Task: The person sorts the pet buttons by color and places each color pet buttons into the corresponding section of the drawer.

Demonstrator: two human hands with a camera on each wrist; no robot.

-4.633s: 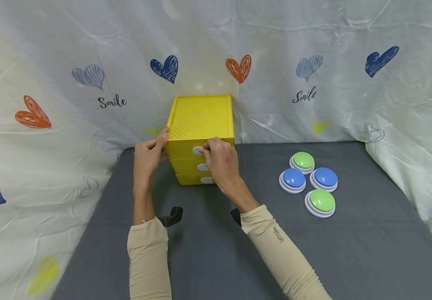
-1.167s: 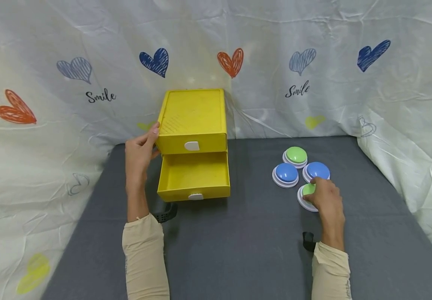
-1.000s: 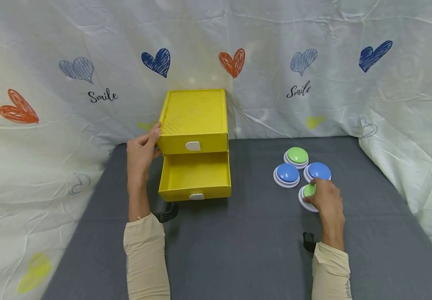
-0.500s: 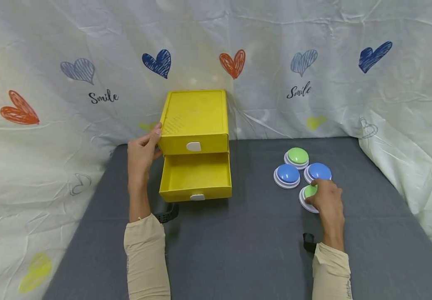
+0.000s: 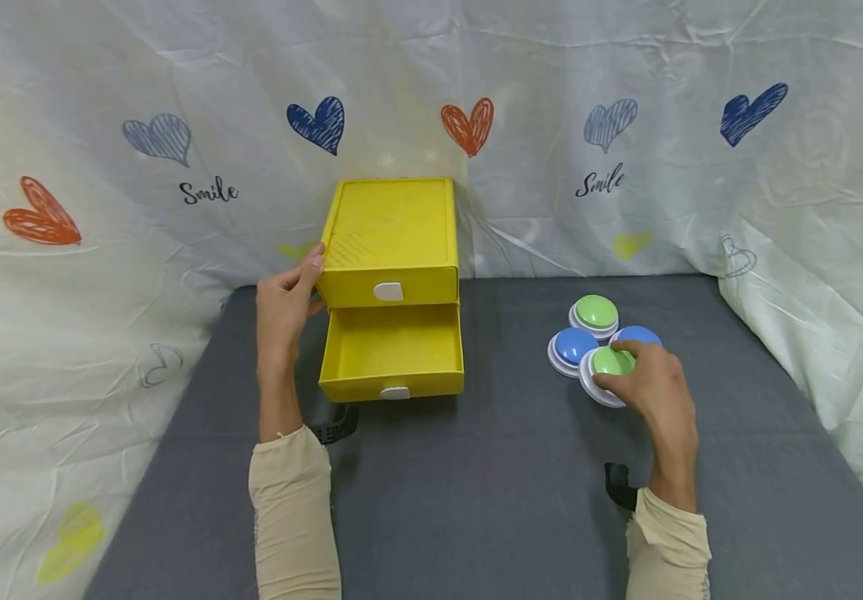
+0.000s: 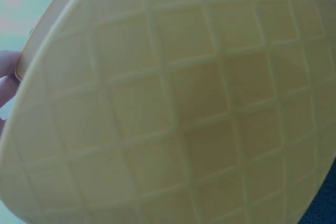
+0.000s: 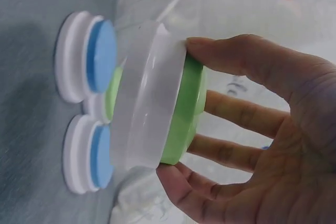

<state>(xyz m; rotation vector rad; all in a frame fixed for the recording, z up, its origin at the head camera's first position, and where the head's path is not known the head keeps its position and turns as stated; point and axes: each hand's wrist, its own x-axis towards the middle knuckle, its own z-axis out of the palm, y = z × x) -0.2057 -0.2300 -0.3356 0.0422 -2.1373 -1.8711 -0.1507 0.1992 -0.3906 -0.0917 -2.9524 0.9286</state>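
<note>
A yellow drawer cabinet (image 5: 394, 225) stands at the back with its white-handled lower drawer (image 5: 392, 350) pulled out, nothing visible inside. My left hand (image 5: 281, 312) holds the cabinet's front left corner, thumb at the top edge; in the left wrist view its fingertips (image 6: 8, 77) meet the rim beside the gridded side wall. At right, my right hand (image 5: 656, 383) pinches a green dome push button (image 7: 181, 114) by the edge, thumb and fingers on opposite sides. The button is tilted and raised above the table, its white base towards the other buttons.
Close by on the dark grey table (image 5: 476, 500) sit a left blue button (image 5: 574, 344), a right blue button (image 5: 637, 335) and another green button (image 5: 596, 311). A white curtain (image 5: 536, 67) with printed hearts hangs behind the cabinet and along the sides.
The right hand went from the cabinet front to the near green button, and has just lifted it up and slightly left. The lower drawer came out earlier; the left hand stayed at the corner.
</note>
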